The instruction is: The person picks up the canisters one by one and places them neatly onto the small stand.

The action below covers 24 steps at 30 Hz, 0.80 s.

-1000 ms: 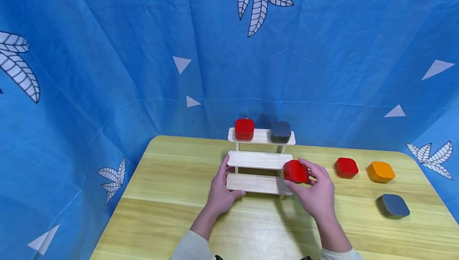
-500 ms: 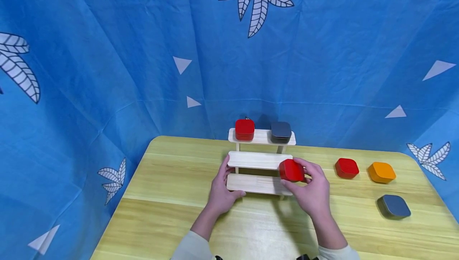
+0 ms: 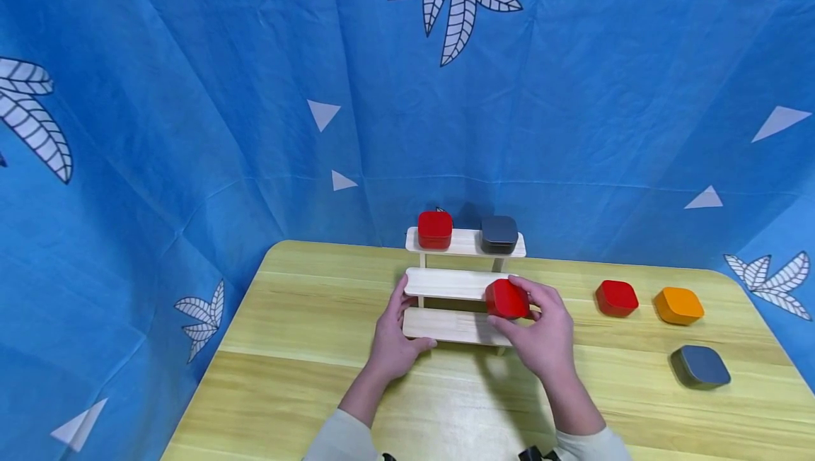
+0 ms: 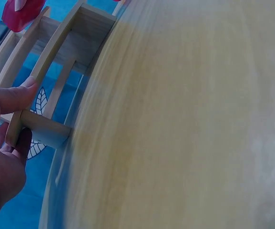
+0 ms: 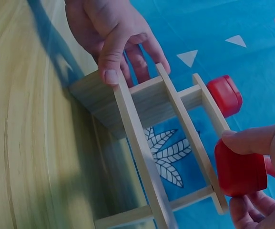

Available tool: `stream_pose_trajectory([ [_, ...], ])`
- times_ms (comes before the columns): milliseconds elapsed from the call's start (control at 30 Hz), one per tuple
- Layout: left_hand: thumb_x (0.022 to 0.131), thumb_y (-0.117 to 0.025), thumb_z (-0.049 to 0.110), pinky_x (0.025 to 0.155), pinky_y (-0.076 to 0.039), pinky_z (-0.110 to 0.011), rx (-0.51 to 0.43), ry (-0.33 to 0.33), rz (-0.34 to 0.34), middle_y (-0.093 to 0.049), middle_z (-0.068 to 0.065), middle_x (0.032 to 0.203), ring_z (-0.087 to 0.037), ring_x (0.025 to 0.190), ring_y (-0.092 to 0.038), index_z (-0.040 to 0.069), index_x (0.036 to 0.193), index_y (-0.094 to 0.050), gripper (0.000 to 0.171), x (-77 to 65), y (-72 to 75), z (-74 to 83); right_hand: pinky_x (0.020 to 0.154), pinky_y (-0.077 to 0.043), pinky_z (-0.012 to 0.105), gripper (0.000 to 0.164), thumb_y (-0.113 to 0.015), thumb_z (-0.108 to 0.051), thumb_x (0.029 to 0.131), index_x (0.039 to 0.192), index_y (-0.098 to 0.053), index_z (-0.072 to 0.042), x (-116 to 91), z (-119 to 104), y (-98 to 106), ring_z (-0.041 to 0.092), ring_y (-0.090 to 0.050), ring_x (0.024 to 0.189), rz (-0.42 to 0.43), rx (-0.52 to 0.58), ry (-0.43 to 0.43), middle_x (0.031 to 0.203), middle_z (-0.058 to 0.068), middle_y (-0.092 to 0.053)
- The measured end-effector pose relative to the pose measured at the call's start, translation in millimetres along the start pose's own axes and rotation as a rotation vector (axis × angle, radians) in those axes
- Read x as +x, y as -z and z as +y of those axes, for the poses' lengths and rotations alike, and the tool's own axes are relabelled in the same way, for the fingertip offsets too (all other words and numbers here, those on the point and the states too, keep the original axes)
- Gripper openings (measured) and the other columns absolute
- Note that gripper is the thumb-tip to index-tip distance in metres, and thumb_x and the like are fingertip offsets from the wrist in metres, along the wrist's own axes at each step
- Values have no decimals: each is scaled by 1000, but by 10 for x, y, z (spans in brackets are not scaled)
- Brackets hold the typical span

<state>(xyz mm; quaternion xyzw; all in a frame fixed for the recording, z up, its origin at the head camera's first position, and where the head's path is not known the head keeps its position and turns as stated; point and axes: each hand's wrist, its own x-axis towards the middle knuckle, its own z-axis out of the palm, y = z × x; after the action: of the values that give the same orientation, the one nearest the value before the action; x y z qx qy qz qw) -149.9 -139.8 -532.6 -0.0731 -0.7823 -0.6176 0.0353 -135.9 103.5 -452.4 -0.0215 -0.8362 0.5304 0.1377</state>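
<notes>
A small three-tier wooden display rack stands near the table's back edge. My left hand grips its left end, and in the left wrist view the thumb and fingers curl round a shelf end. My right hand pinches a red rounded-square box between thumb and fingers. That box is tilted in front of the middle shelf's right end, above the bottom shelf; contact with the rack cannot be told. On the top shelf sit another red box at left and a dark grey box at right.
Right of the rack, a red box, an orange box and a dark grey box lie on the wooden table. A blue patterned cloth hangs behind the table.
My right hand has carried the red box left and slightly up, from beside the rack's right end to in front of the middle shelf. The left hand keeps its place.
</notes>
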Motion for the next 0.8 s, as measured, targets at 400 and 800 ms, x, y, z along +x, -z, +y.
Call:
stream_pose_trajectory([
  [400,65,-88,-12,112,-32,-31,1,18,1,-45,1,145,-16,131,-46,43,158,-16,130,-3,-4,5,86,-55,52,67,-91,-1,66,128,-68,-10,29,-50,-110,31,-56,109,-19,-10,25,126,13,-55],
  [800,65,-89,-10,110,-36,-33,31,25,-1,-46,1,144,-17,131,-46,43,158,-16,130,3,-2,22,88,-55,50,68,-92,1,65,128,-68,-9,68,-85,-228,32,-55,113,-30,8,63,125,13,-55],
])
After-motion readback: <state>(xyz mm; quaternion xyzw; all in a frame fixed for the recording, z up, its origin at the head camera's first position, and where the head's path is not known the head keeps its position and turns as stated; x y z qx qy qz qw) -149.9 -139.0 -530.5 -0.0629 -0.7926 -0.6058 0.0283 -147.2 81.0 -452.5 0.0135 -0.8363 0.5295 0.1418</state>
